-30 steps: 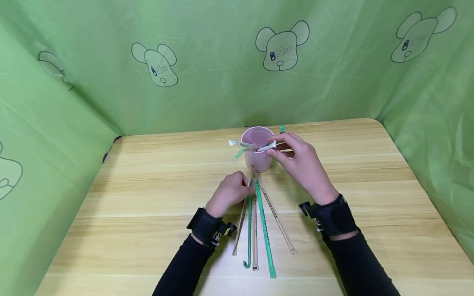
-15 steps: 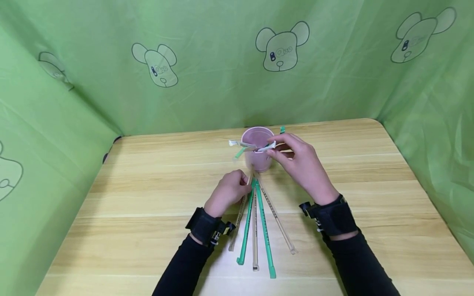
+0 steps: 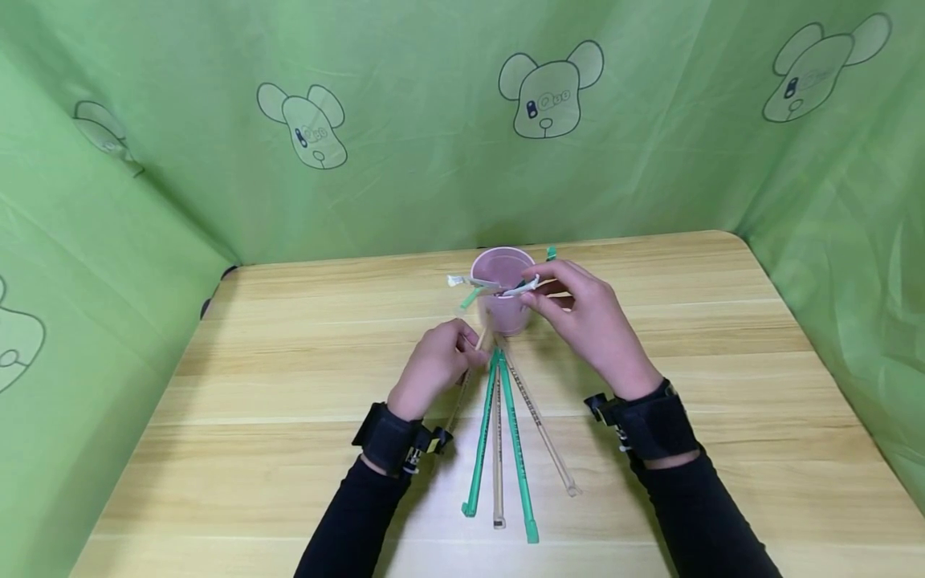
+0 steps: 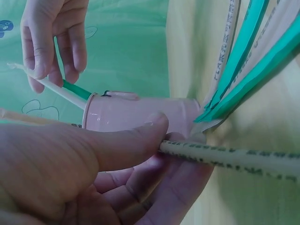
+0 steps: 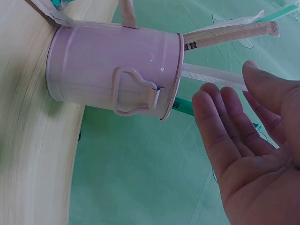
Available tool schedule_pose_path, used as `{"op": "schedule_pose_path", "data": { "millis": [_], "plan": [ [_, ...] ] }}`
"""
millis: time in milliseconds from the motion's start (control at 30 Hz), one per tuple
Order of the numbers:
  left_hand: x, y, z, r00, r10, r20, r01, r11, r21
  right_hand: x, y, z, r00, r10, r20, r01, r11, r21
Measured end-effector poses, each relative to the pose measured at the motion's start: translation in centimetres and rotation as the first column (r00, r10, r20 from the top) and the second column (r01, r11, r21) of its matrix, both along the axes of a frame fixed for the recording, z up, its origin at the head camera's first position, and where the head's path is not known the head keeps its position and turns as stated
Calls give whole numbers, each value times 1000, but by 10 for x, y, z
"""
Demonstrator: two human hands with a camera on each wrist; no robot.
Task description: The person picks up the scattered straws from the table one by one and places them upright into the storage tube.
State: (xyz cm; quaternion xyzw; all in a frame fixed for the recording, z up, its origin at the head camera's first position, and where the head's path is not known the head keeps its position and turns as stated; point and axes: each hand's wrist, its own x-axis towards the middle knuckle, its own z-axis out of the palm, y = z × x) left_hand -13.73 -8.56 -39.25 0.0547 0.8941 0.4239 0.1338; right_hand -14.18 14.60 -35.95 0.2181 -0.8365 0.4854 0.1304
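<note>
Shifted slightly leftward since a moment ago, the left hand (image 3: 435, 361) pinches a beige straw (image 4: 229, 157) mid-frame; near upper centre, the right hand (image 3: 592, 325) pinches a white straw (image 5: 211, 76) leaning in the pink cup (image 3: 506, 315).

Two dark characters on the brown straw (image 5: 234, 35) in the pink cup (image 5: 93, 65) looked like 吸管. Blurred, unreadable dark characters ran along the leftmost straw (image 4: 234, 158) and the fanned straws (image 3: 519, 457) to its right. Bear heads (image 3: 547, 116) on the far green curtain (image 3: 433, 197) bore faint lettering resembling "Qoo".
</note>
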Motion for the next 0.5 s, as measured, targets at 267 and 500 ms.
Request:
{"op": "schedule_pose_path", "data": {
  "millis": [267,500],
  "plan": [
    [-2,-3,2,999,29,-30,-29,1000,-1,0,0,0,1000,6,11,-6,1000,7],
    [-1,-7,6,993,39,-111,-34,999,41,1,0,0,1000,7,6,-7,1000,6]
  ]
}}
